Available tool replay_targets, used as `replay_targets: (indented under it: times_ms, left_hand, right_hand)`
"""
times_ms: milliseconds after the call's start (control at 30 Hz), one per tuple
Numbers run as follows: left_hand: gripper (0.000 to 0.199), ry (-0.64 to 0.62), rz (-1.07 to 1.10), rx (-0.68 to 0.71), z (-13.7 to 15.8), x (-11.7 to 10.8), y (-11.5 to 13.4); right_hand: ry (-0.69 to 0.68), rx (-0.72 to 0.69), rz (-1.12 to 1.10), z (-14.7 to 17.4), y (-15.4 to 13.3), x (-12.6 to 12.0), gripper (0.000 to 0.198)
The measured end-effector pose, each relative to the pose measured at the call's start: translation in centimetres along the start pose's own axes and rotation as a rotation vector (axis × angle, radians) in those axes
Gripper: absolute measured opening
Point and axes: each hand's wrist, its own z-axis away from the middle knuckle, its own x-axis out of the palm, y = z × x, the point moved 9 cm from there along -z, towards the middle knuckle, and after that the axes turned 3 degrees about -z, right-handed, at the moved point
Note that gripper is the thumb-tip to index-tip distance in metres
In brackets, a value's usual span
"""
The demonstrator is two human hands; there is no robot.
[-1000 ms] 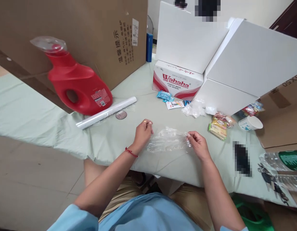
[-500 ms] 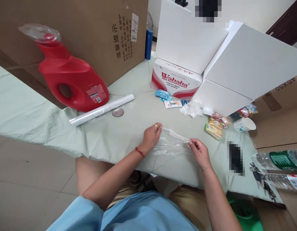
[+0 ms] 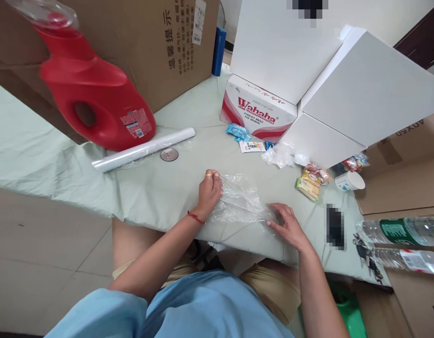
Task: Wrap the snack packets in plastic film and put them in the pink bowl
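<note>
In the head view, my left hand (image 3: 209,193) is curled closed on the gathered left side of the clear film (image 3: 239,199), thumb against fingers. My right hand (image 3: 286,226) is partly open, thumb and fingers parted, and pinches nothing; whether a fingertip grazes the film's right end, I cannot tell. Half a second ago, that hand had the film's right end pinched and the upper edge ran taut between both hands; now the pinch is undone and my left hand sits farther from my right. The film lies loose and creased on the green cloth (image 3: 174,197), between my hands. I judge that my left hand alone now controls it, so the right end is free to be smoothed or taken afresh. Beyond my left hand, apart from the film, lie the disc (image 3: 169,154) and the white roll (image 3: 144,149), the roll just beside the red jug (image 3: 107,89).
</note>
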Motion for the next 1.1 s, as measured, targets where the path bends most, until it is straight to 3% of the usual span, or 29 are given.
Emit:
replay_targets:
  times_ms: [100, 233, 300, 400, 500, 667, 733, 800, 900, 1000, 1100]
  left_hand:
    - [0.026, -0.029, -0.043, 0.004, 0.0, 0.4, -0.2]
    - [0.022, -0.028, -0.133, 0.060, 0.0, 0.5, 0.1]
    - [0.021, -0.019, -0.166, 0.086, -0.1, 0.4, 0.3]
    - [0.019, 0.009, -0.193, 0.085, -0.3, 0.2, 0.2]
    - [0.018, 0.039, -0.200, 0.052, -0.7, 0.0, -0.2]
    - [0.035, -0.063, -0.288, -0.038, -1.6, 0.7, -0.7]
    - [0.023, -0.117, -0.389, -0.071, -1.8, 0.9, -0.8]
    - [0.014, -0.109, -0.459, -0.077, -1.9, 0.6, -0.5]
    - [0.029, -0.068, -0.514, -0.087, -2.5, 0.0, -0.3]
    - [0.029, -0.087, -0.547, -0.129, -3.6, -0.5, -0.8]
    - [0.016, -0.108, -0.573, -0.167, -4.9, -1.2, -1.0]
  right_hand:
    - [0.022, -0.157, 0.109, -1.6, -2.7, 0.3, 0.060]
    - [-0.018, -0.236, -0.037, -5.1, -4.2, 2.6, 0.041]
    - [0.001, -0.161, -0.214, -7.0, -3.5, 3.0, 0.038]
    - [0.024, 0.092, -0.525, -9.6, -0.8, 2.9, 0.046]
    - [0.084, 0.269, -0.665, -11.4, 1.5, 1.9, 0.057]
    - [0.264, 0.284, -0.611, -13.2, 4.0, -0.5, 0.058]
    - [0.317, 0.263, -0.578, -13.3, 4.7, -0.6, 0.056]
    - [0.364, 0.236, -0.536, -13.2, 5.2, -0.5, 0.053]
    - [0.437, 0.206, -0.460, -12.9, 5.8, -0.4, 0.050]
    - [0.460, 0.184, -0.383, -13.0, 5.9, -0.4, 0.047]
    - [0.434, 0.169, -0.317, -13.3, 5.9, -0.4, 0.044]
